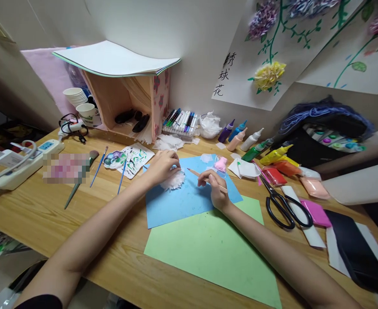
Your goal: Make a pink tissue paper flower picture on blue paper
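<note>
My left hand [161, 166] rests with curled fingers on a white tissue-paper flower [175, 180] that lies on a blue paper sheet [182, 204]. A thin wooden stick [192, 172] is pinched in my right hand [215, 188], its tip pointing left toward the flower. A green paper sheet [214, 251] lies nearer to me, partly under the blue one. A small pink lump [221, 163] in clear wrap sits just beyond my right hand.
Black scissors [283, 206] lie right of the sheets, with coloured clay packs [316, 212] and paint bottles [249, 143] behind. Left lie brushes [98, 166], a painted palette sheet [129, 159], a power strip [28, 161]. Markers [180, 122] and a cardboard shelf [127, 98] stand against the wall.
</note>
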Motion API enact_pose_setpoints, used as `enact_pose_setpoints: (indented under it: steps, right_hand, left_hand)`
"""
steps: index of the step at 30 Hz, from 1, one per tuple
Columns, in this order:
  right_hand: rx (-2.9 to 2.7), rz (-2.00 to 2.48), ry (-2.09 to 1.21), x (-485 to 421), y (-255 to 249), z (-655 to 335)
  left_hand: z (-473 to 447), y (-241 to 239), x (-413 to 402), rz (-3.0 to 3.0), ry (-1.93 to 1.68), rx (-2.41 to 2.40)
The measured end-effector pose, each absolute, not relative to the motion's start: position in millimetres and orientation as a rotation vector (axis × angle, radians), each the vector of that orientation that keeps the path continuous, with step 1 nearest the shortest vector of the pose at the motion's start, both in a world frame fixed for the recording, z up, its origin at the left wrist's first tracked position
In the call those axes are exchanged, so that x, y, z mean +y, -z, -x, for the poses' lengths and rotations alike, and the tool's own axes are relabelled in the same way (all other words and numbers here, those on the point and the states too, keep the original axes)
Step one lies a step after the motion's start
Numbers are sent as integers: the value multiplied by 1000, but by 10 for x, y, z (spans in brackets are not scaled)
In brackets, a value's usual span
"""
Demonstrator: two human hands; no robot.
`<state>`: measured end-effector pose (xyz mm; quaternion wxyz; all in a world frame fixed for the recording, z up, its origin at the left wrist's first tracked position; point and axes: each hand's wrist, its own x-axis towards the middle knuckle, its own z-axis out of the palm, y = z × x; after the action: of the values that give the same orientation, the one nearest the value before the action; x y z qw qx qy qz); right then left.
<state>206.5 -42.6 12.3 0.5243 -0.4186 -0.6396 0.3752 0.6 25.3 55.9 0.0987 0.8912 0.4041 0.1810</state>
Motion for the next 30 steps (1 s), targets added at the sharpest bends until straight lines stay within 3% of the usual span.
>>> enact_pose_setpoints:
  steps: [8, 13, 18, 30]
  right_hand:
    - [-1521, 993, -1168, -428, -114, -2109]
    - [-1653, 937, -1344, -374, -108, -2080]
    - [-1802, 893, -1350, -366, -112, -2044]
    - [-1791, 875, -1441, -370, -141, -2019]
  left_hand:
    - [91, -840, -29, -2074, -861, 1187]
    - [265, -908, -290, -1636, -512, 910]
    - [263, -692, -384, -1656, -207, 948]
    - [146, -389, -528, -2049, -549, 1498]
